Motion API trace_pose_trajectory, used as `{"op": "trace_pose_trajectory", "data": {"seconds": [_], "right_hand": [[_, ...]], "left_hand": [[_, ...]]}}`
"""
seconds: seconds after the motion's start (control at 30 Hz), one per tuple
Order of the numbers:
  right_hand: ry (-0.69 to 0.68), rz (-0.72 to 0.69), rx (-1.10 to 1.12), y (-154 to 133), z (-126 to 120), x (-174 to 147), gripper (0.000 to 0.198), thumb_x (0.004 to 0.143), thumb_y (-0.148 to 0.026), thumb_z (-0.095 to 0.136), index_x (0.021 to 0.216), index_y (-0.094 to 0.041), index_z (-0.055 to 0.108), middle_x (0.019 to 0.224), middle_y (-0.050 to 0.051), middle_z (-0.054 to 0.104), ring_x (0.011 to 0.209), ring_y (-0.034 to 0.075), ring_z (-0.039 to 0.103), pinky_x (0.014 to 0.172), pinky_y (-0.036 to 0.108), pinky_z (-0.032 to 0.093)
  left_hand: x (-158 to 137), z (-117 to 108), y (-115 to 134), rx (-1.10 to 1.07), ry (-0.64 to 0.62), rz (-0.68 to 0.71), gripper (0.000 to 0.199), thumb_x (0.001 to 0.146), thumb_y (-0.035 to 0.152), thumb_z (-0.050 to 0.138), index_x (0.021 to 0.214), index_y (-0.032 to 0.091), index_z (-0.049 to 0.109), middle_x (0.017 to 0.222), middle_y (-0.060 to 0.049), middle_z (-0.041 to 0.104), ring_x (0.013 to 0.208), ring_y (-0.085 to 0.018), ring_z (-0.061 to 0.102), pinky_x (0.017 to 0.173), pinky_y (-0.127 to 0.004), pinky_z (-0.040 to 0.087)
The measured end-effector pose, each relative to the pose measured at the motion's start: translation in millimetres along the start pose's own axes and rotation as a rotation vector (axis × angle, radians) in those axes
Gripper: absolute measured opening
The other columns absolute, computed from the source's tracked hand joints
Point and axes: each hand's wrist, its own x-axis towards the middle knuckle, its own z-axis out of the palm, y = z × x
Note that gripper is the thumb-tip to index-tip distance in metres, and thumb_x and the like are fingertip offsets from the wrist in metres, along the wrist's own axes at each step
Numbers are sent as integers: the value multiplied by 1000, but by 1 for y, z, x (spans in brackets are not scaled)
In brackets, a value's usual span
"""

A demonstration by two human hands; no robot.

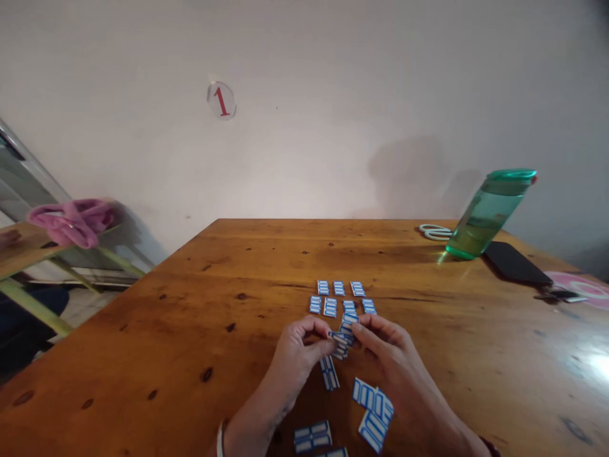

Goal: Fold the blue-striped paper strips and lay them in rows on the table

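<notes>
My left hand (299, 352) is closed in a pinch on a small blue-and-white label sheet (339, 343). Thumb and forefinger of my right hand (392, 349) grip another blue-bordered label sheet (349, 322), which overlaps the first. Beyond my hands, small sheets lie in two rows on the table, among them a far-row sheet (338, 289) and a near-row sheet (330, 308). Below my left fingers rests a single sheet (329, 372). A loose overlapping pile (373, 406) lies under my right wrist, and more sheets (313, 437) sit at the bottom edge of the view.
On the wooden table (228, 266), a green bottle (492, 212) stands at the back right, near a white coiled cable (434, 232) and a black phone-like slab (516, 263). A pink round item (587, 289) lies farther right. Pink cloth (73, 222) rests on a side table at left.
</notes>
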Motion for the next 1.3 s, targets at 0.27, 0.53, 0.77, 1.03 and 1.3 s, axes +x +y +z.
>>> {"op": "trace_pose_trajectory", "data": {"seconds": [0.27,0.53,0.77,1.03,1.3], "right_hand": [[-55,-74,-167,6,-1,6,32,61,-47,68,61,-15,59,56,-1,55,53,12,45,51,23,35],[-114,-81,-276,-2,5,-3,30,69,-46,58,59,-18,55,57,-1,52,56,14,46,52,24,37],[-116,-156,-406,-1,5,-4,31,75,-45,51,59,-18,55,56,-1,48,54,13,42,49,24,34],[-131,-148,-404,-1,5,-3,35,73,-49,52,55,-18,51,52,-4,37,50,11,32,45,22,29],[-149,-261,-552,7,2,-6,29,83,-41,45,66,-19,55,63,0,54,58,14,47,52,23,36]], "left_hand": [[0,0,5,-103,47,-45,19,52,22,73,56,15,56,54,3,53,52,-8,44,54,-20,35],[0,1,1,-114,58,-31,21,52,20,73,59,16,54,55,4,52,54,-9,46,55,-21,36],[0,0,0,-105,32,-48,24,53,23,74,60,16,52,55,4,52,53,-9,46,54,-22,37],[-1,1,0,-101,-16,-66,22,55,26,74,65,14,57,57,2,55,55,-10,49,54,-23,38],[-1,2,-2,-161,40,-74,22,57,27,72,61,16,53,57,3,53,51,-9,46,50,-21,38]]}}
